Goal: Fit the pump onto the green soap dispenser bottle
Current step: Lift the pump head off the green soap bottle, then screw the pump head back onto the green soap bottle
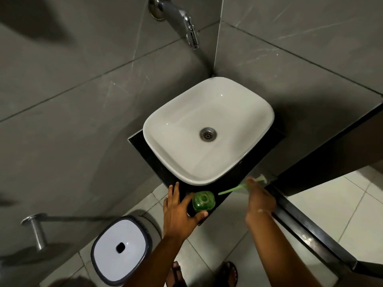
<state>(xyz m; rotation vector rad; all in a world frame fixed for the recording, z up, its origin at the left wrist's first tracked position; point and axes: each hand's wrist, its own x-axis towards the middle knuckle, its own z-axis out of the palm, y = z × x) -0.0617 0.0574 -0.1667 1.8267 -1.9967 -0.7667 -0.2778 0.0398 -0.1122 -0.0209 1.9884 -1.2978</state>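
Observation:
The green soap dispenser bottle (pixel 203 201) stands upright on the black counter (pixel 232 179) in front of the basin, its round mouth uncovered. My left hand (pixel 179 212) wraps around the bottle's left and near side, thumb under it. My right hand (pixel 260 198) holds the pump (pixel 261 179) to the right of the bottle. The pump's head points away from me. Its green dip tube (pixel 230 190) slants down and left, and its tip is just right of the bottle's mouth, outside it.
A white basin (pixel 209 129) with a metal drain fills the counter behind the bottle. A chrome tap (pixel 182 19) juts from the grey tiled wall above. A white-lidded bin (pixel 122 248) stands on the floor at lower left, near a wall-mounted metal holder (pixel 35 228).

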